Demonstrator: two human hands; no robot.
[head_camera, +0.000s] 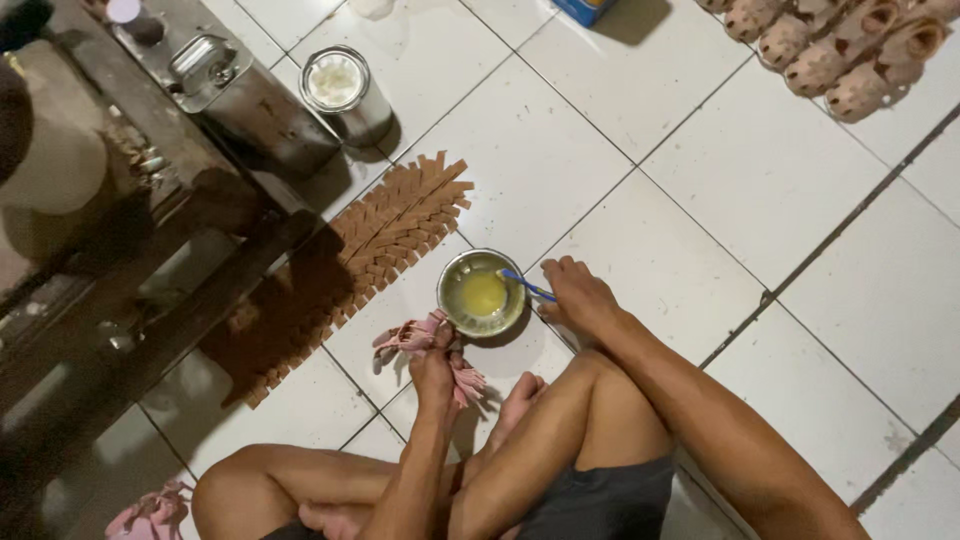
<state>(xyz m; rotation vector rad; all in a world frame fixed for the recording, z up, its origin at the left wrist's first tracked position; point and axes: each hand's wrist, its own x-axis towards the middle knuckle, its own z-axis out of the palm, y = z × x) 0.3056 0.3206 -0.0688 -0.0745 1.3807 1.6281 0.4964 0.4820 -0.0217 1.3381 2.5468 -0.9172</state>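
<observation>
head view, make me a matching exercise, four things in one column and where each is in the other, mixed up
Things:
1. small metal bowl
2. blue brush
3. pink straps
4. brown strips

Places:
A. in the right hand, tip over the bowl
B. laid in rows on the floor tiles
C. in the left hand
D. on the floor between both hands, yellow liquid inside

Pairs: 1-D, 2-A, 3-C, 4-B

Blue brush (524, 284) over glue bowl (481, 292)

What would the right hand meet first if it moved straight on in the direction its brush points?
Probably the small metal bowl of yellow liquid: the right hand holds a blue brush whose tip already reaches over the rim, though its height above the liquid is unclear.
</observation>
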